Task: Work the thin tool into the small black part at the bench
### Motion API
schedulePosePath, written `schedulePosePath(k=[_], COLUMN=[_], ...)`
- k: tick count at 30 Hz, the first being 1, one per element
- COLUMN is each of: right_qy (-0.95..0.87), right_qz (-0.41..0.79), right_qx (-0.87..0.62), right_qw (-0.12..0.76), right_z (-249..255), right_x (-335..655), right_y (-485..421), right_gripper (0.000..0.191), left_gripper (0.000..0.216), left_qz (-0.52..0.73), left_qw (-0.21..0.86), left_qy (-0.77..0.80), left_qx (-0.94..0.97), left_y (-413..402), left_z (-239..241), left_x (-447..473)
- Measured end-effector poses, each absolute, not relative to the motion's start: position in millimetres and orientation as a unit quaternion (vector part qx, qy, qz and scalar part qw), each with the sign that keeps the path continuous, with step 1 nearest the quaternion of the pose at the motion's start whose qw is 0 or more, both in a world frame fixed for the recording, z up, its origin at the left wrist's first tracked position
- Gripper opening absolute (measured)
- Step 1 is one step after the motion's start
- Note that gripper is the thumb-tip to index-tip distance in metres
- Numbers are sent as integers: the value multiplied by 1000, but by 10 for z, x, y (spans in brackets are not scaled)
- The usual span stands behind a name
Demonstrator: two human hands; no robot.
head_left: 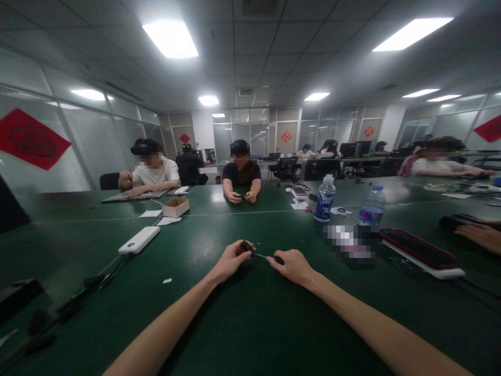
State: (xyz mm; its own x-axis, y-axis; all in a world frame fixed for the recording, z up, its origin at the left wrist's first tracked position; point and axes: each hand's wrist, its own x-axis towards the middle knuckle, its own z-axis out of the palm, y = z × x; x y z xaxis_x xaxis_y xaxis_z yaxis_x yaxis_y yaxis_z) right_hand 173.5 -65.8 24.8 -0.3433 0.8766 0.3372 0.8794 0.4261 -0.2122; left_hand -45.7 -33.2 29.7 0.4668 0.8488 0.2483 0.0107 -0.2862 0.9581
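Observation:
Above the green tabletop, my left hand (231,259) is closed on a small black part (248,247), pinched between thumb and fingers. My right hand (293,266) grips what looks like a thin screwdriver (279,259) with a dark handle. Its slim metal shaft points left at the black part, and the tip is close to it. I cannot tell whether the tip touches. The fingers hide much of both things.
Left on the green table (188,324) lie a white power bank (140,240) with cables and a small cardboard box (176,207). Two bottles, one a blue-labelled bottle (324,198), and a red-edged device (420,250) stand right. A co-worker's hand (481,236) rests far right; several people sit around.

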Motion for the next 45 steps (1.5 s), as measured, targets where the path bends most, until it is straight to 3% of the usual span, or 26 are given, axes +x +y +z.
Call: schedulePosePath(k=[7, 13, 20, 25, 28, 37, 45], right_qy=[-826, -822, -726, -795, -805, -820, -813], right_qz=[4, 19, 49, 22, 21, 15, 37], right_qx=[-536, -523, -549, -549, -553, -541, -527], right_qw=[177, 224, 411, 257, 212, 187, 245], right_z=[291, 229, 237, 264, 287, 314, 247], right_x=[1737, 1762, 1747, 1716, 1692, 1692, 1724], right_y=[-677, -677, -621, -662, -684, -693, -687], right_gripper=[46, 47, 58, 46, 44, 43, 45], left_gripper=[20, 18, 18, 20, 21, 19, 18], left_qz=[355, 372, 334, 404, 405, 376, 383], left_qw=[446, 426, 429, 462, 472, 422, 430], left_qy=[322, 320, 317, 331, 321, 325, 317], left_qx=[756, 760, 777, 717, 714, 758, 753], left_y=[-350, -347, -339, -311, -316, -301, -326], left_z=[323, 320, 289, 277, 290, 231, 261], left_x=[-479, -456, -441, -453, -456, -473, -462])
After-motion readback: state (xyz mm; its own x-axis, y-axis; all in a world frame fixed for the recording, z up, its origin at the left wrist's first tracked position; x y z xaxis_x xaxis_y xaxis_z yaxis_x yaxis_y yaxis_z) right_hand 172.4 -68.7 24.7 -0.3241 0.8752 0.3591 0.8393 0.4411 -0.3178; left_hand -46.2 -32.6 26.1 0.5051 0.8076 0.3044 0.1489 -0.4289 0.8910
